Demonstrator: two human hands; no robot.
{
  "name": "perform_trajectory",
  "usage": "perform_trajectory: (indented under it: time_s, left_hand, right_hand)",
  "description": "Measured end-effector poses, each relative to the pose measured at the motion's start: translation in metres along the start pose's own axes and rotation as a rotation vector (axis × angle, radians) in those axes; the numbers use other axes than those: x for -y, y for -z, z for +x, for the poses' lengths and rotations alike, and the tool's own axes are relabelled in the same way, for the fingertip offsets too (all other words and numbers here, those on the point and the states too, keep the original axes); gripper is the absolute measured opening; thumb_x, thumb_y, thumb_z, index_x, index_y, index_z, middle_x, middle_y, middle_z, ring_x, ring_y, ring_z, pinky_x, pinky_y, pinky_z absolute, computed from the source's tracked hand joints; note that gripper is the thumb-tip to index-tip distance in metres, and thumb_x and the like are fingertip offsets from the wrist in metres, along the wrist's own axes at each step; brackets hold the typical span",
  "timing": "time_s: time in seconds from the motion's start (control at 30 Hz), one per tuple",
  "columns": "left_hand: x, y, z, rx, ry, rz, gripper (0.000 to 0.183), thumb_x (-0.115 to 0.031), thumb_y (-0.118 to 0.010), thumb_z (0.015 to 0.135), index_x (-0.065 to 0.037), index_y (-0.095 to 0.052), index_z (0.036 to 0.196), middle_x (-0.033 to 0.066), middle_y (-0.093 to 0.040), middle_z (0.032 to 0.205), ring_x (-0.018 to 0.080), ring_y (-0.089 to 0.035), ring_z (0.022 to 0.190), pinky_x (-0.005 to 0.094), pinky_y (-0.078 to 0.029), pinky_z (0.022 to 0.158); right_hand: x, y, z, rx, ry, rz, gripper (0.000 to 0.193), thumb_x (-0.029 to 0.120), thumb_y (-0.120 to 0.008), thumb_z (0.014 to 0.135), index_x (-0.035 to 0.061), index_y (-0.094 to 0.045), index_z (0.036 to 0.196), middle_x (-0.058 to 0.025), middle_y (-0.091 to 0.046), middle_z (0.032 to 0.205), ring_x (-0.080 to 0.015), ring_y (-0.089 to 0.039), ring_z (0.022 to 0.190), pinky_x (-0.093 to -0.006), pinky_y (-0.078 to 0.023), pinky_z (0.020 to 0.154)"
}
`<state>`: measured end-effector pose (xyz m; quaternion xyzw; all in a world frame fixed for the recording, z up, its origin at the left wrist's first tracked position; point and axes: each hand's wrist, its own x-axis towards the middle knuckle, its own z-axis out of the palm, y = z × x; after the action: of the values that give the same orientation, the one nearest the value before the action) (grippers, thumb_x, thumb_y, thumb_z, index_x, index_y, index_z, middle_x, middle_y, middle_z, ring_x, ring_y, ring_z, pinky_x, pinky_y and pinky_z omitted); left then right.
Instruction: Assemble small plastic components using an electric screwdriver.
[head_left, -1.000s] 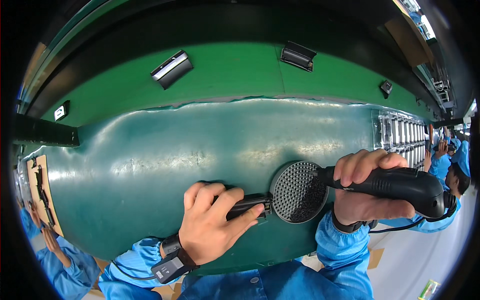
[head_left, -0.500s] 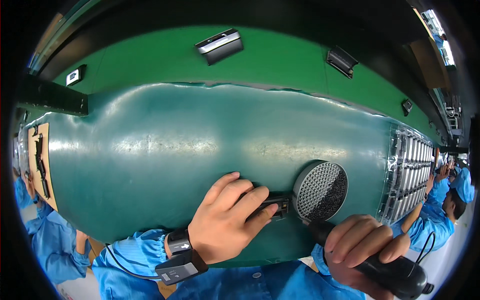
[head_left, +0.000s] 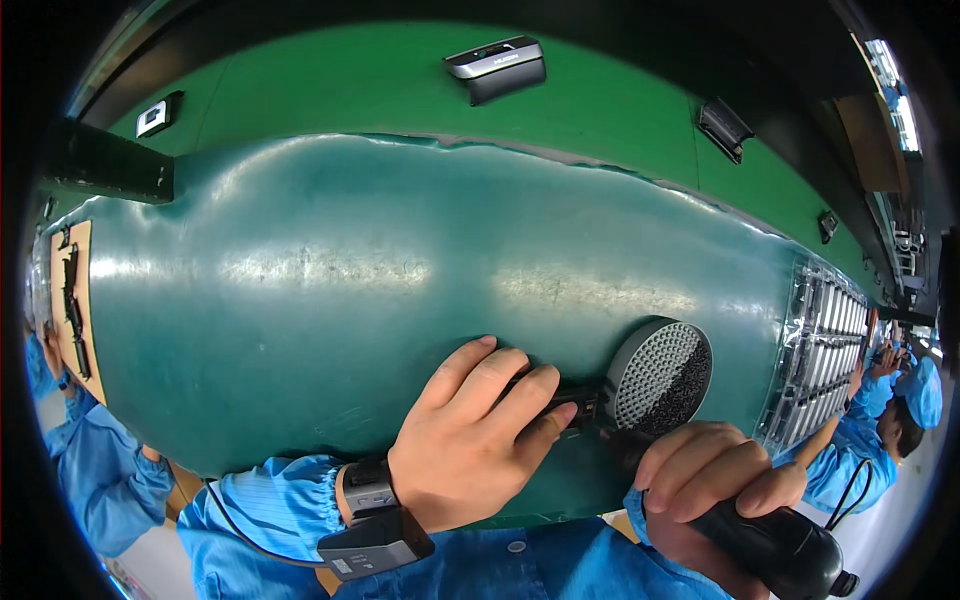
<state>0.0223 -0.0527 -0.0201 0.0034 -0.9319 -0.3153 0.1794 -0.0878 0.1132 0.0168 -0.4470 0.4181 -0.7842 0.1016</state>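
Observation:
My left hand [head_left: 478, 435] is closed around a dark elongated plastic part [head_left: 585, 402], pressing it to the green table mat. Most of the part is hidden under my fingers; only its right end shows. In my right hand [head_left: 705, 475] is a black electric screwdriver [head_left: 790, 548], tilted with its front end toward the exposed end of the part. Its tip is dark and hard to make out, so contact cannot be told. Just beyond the tip sits a round grey dish [head_left: 645, 365] with a dimpled floor, small black screws heaped on its right side.
Clear plastic trays [head_left: 835, 320] of pale bars stand at the right edge. A tan board [head_left: 88, 330] with black parts lies far left. Dark and silver housings [head_left: 498, 72] rest on the green strip beyond the mat. Co-workers in blue sit at both sides.
The view has shifted slightly. My left hand with the part and the dish appear a little farther right. The screwdriver's front end has come left and closer to the part.

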Motion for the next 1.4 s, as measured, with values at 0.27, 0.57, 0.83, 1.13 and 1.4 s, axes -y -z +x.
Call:
perform_trajectory:
  time_s: [0.27, 0.57, 0.83, 1.13, 1.4]
  left_hand:
    - [0.002, -0.001, 0.001, 0.0, -0.012, -0.003, 0.027, -0.021, -0.086, 0.076, -0.005, -0.074, 0.095, 0.0036, -0.064, 0.109, 0.027, -0.059, 0.109, 0.0493, -0.052, 0.098]
    - [0.0, 0.0, 0.0, -0.001, 0.008, -0.002, 0.03, -0.022, -0.086, 0.077, -0.004, -0.073, 0.097, 0.0037, -0.064, 0.109, 0.0275, -0.058, 0.109, 0.0495, -0.051, 0.097]
    - [0.0, -0.001, 0.001, 0.005, -0.008, -0.011, 0.032, -0.021, -0.086, 0.076, -0.003, -0.072, 0.099, 0.0045, -0.063, 0.109, 0.0286, -0.057, 0.109, 0.0495, -0.05, 0.098]
    - [0.003, 0.003, 0.0, 0.025, -0.093, 0.046, 0.016, -0.02, -0.083, 0.075, -0.014, -0.08, 0.089, 0.0056, -0.061, 0.111, 0.03, -0.056, 0.112, 0.0484, -0.048, 0.099]
    - [-0.014, 0.027, 0.007, -0.033, -0.084, -0.04, 0.026, -0.022, -0.084, 0.073, -0.015, -0.08, 0.098, 0.0043, -0.065, 0.118, 0.0264, -0.058, 0.116, 0.0518, -0.043, 0.106]
  right_hand:
    - [-0.006, -0.009, -0.004, -0.149, 0.03, -0.141, 0.061, 0.06, -0.071, 0.091, 0.0066, -0.049, 0.112, -0.0102, -0.062, 0.075, -0.0214, -0.062, 0.054, -0.0344, -0.056, 0.047]
    - [-0.001, -0.008, -0.005, -0.196, 0.001, -0.132, 0.061, 0.059, -0.073, 0.089, 0.0068, -0.051, 0.11, -0.011, -0.063, 0.075, -0.0221, -0.062, 0.055, -0.0361, -0.057, 0.048]
    - [-0.002, -0.009, -0.006, -0.154, -0.026, -0.137, 0.065, 0.062, -0.076, 0.085, 0.0068, -0.05, 0.107, -0.0108, -0.062, 0.075, -0.0231, -0.063, 0.055, -0.0365, -0.056, 0.048]
    - [-0.016, -0.006, -0.011, -0.118, 0.129, -0.049, 0.069, 0.067, -0.073, 0.086, 0.0052, -0.05, 0.108, -0.012, -0.061, 0.073, -0.0241, -0.061, 0.054, -0.0389, -0.054, 0.048]
    - [0.017, -0.002, 0.01, -0.226, 0.0, 0.259, 0.077, 0.077, -0.05, 0.094, 0.005, -0.043, 0.121, -0.0172, -0.059, 0.087, -0.0279, -0.059, 0.064, -0.0432, -0.051, 0.055]
